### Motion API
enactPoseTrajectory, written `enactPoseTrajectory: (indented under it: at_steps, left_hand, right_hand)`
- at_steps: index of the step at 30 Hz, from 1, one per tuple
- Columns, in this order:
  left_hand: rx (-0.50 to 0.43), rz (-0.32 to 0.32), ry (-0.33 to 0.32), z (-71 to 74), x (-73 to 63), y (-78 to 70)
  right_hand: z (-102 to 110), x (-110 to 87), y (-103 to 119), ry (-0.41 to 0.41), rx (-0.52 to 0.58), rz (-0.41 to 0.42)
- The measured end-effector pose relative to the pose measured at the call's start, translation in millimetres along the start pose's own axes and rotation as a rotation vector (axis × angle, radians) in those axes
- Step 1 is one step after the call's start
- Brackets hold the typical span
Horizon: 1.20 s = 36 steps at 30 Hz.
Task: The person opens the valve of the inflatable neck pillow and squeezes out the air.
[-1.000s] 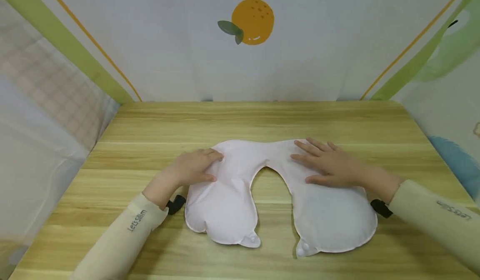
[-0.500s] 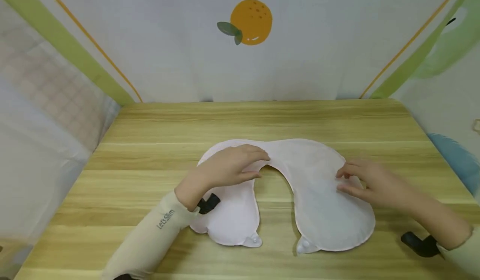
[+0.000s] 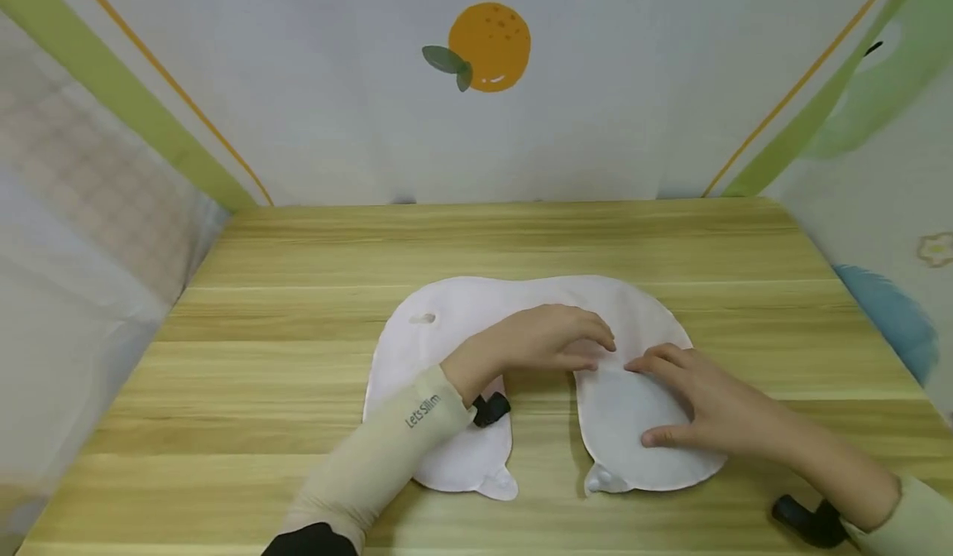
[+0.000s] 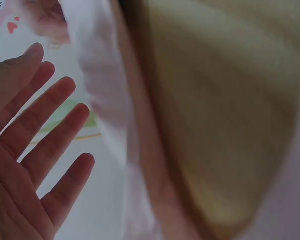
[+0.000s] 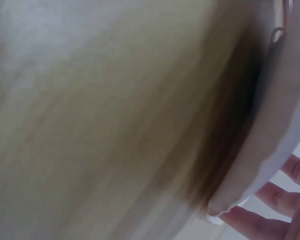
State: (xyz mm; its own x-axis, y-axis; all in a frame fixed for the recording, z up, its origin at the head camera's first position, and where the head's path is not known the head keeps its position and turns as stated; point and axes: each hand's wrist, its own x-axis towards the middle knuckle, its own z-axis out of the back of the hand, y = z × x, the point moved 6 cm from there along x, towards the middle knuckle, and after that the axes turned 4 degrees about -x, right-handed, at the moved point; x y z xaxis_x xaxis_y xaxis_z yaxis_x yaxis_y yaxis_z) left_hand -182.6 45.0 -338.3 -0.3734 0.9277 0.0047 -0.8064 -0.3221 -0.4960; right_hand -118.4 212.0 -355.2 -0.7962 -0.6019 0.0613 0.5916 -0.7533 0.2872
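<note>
A pale pink-white U-shaped neck pillow lies flat on the wooden table, its two ends toward me. Each end carries a small tab with a round snap; the right-hand tab shows it clearly. My left hand reaches across the U's gap, fingertips over the inner edge of the pillow's right side. In the left wrist view its fingers are extended and apart. My right hand is spread over the pillow's right arm, thumb and fingers wide apart. Its fingers show close at the pillow's edge in the right wrist view.
The wood-grain table extends around the pillow. Behind it hangs a white cloth backdrop printed with an orange. Black wrist mounts stick out below each forearm. A small slot-like mark shows on the pillow's upper left.
My left hand has moved right from the pillow's left side, across the gap to its right side. The right hand lifted off the right arm, shifted toward me, and came back over it.
</note>
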Motion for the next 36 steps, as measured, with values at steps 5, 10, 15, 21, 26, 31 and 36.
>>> enactPoseTrajectory:
  at_steps: [5,10,15,21,26,31,36]
  left_hand:
    - [0.016,0.030,0.054,-12.1,8.6,3.5]
    - [0.059,0.018,0.047,-14.4,14.3,4.1]
    - [0.074,-0.026,0.021,-13.1,20.1,1.7]
    - [0.107,0.021,0.073,-16.1,25.4,4.4]
    - [0.174,0.106,0.109,-19.5,29.3,8.8]
    - [0.214,0.160,0.143,-21.9,30.9,11.0]
    - [0.241,0.181,0.170,-24.5,31.8,11.8]
  right_hand:
    - [-7,-1.4,-1,0.023,-0.003,-0.005]
    - [-8,2.7,-3,-0.001,-0.031,0.024]
    - [-9,8.6,-9,-0.009,-0.037,0.031]
    - [-9,8.2,-11,-0.004,-0.027,0.030]
    - [-9,8.2,-14,0.017,-0.016,0.011]
    - [-11,11.6,-17,0.066,0.041,-0.025]
    - [-15,12.3,-22,0.116,0.129,-0.082]
